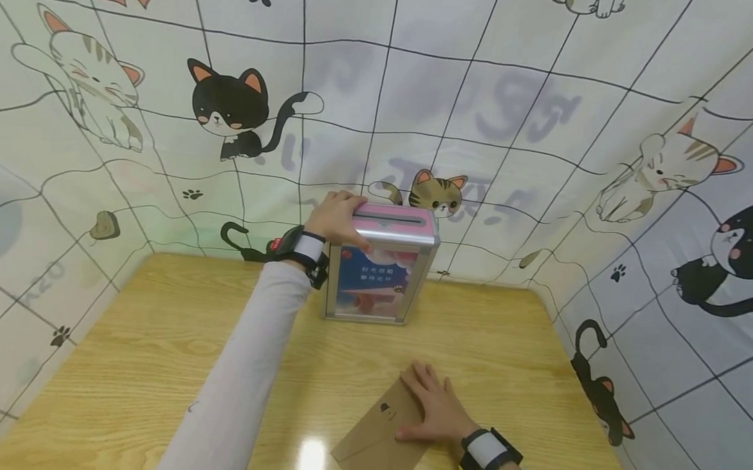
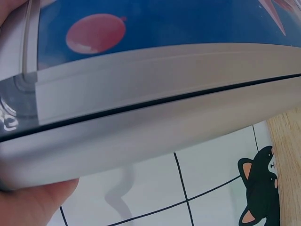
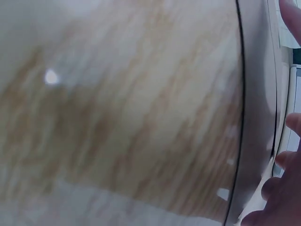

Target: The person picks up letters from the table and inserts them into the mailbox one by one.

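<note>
A box [image 1: 375,280] with a pink top, silver metal frame and a blue and pink printed front stands upright at the table's back. A long slot [image 1: 389,217] runs across its top. My left hand [image 1: 337,220] grips the box's upper left corner, thumb on the front and fingers over the top; in the left wrist view the silver edge [image 2: 141,103] passes between the digits. A brown paper envelope [image 1: 376,435] with a small dark print lies flat near the front. My right hand [image 1: 435,406] rests on its right side with fingers spread; the right wrist view shows mostly wood grain.
The pale wooden table [image 1: 180,339] reaches back to a white cloth wall [image 1: 381,111] with cat drawings and grid lines. Cloth walls also rise at the left and right. A bright light reflection lies left of the envelope.
</note>
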Available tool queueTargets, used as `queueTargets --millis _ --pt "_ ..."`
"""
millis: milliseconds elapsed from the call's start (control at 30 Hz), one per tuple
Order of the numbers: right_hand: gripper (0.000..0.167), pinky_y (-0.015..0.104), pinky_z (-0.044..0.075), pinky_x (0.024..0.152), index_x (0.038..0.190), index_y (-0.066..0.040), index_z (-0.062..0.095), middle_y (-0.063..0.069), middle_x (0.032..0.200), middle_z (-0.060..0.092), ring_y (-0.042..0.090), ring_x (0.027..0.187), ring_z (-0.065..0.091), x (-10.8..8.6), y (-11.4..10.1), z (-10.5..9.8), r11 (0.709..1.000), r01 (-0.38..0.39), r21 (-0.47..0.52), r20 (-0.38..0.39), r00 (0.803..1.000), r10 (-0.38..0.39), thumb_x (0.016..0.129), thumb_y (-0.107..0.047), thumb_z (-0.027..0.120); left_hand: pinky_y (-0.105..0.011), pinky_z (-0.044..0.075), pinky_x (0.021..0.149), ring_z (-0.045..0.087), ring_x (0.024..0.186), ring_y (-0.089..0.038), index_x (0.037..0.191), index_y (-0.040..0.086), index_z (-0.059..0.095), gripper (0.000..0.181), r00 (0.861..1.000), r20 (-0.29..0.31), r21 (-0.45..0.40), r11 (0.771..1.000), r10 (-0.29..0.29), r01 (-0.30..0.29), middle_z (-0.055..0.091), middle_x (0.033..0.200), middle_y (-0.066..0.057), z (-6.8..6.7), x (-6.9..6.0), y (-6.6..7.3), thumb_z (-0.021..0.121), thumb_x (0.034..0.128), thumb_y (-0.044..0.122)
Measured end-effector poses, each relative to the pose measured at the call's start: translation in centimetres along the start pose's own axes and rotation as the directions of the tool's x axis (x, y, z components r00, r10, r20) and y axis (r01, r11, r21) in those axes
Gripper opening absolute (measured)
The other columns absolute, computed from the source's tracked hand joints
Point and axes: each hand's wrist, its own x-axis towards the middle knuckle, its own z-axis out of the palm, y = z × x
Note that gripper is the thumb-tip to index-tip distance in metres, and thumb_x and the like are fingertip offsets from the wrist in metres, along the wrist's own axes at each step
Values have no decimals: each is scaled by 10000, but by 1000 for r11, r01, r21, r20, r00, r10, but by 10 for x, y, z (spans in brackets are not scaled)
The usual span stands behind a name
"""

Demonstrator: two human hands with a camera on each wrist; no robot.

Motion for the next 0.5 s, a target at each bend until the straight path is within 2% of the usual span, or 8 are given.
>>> queueTargets --millis 500 --pt "1089 732 150 934 1406 -117 338 225 1469 182 498 1303 156 -1 1 7 999 -32 -14 -19 999 32 545 -684 690 -444 357 972 302 1241 -286 1400 165 344 1072 1000 1 2 1000 4 -4 357 1380 -95 1 1 -2 768 498 558"
